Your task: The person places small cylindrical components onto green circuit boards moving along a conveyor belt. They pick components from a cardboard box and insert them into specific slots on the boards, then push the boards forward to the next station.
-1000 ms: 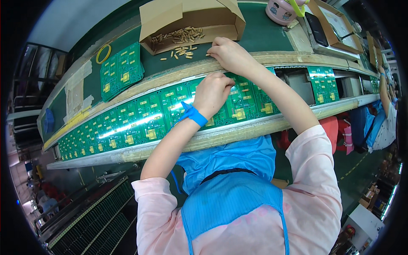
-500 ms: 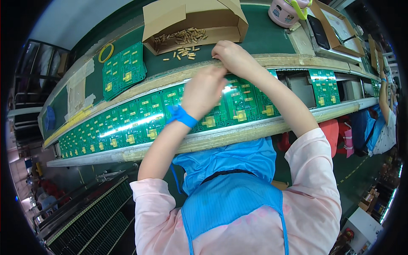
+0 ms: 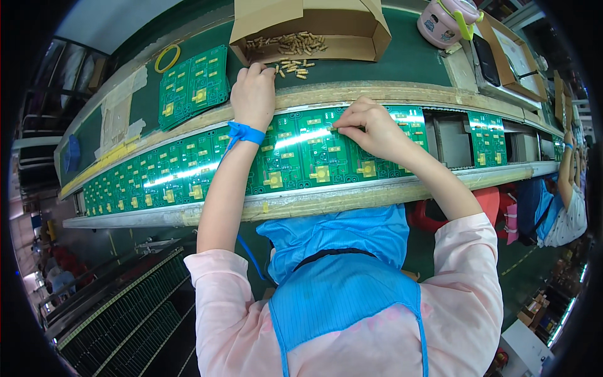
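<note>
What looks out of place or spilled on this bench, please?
Several small gold-coloured parts lie loose on the green bench top, just outside the open cardboard box, near the left hand. They look spilled because similar parts are piled inside the box, though someone may have put them there deliberately.

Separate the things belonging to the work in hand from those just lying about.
Seemingly in use:
right hand, fingertips at the row of green circuit boards
left hand, near the loose tan parts
cardboard box holding more such parts
stack of similar boards

Seemingly just lying about:
yellow ring
pink bucket
black flat device
</note>
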Motion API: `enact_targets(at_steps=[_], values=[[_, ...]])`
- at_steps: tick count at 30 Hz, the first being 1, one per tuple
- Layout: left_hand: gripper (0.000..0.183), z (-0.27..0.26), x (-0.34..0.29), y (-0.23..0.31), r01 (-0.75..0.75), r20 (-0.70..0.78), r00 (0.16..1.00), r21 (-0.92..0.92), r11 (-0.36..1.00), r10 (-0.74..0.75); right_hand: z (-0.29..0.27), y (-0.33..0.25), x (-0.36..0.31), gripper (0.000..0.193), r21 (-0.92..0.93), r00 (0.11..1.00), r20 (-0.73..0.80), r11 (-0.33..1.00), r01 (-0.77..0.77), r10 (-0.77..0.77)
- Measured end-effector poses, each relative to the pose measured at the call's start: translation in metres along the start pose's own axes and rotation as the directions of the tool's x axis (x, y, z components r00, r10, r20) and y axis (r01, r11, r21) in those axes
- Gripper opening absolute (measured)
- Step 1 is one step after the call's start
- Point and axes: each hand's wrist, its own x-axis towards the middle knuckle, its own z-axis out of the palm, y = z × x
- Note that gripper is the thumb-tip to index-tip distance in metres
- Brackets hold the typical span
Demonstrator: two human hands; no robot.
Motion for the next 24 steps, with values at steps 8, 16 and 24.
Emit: enact_targets(at_steps=[8, 16, 24], values=[[0.015, -0.004, 0.005, 0.01, 0.042, -0.002, 0.999, -0.097, 0.994, -0.043, 0.007, 0.005, -0.002, 0.012, -0.022, 0.999, 0.034, 0.999, -0.029, 0.03], [0.007, 0.007, 0.011, 0.007, -0.005, -0.019, 1.0, -0.111, 0.994, 0.003, 0.009, -0.005, -0.003, 0.011, -0.136, 0.998, -0.004, 0.989, 0.062, -0.063], [0.014, 0.006, 0.007, 0.007, 0.013, 0.06, 0.998, -0.015, 1.0, -0.012, 0.013, -0.007, -0.005, 0.009, -0.147, 0.999, -0.027, 0.989, 0.02, -0.024]])
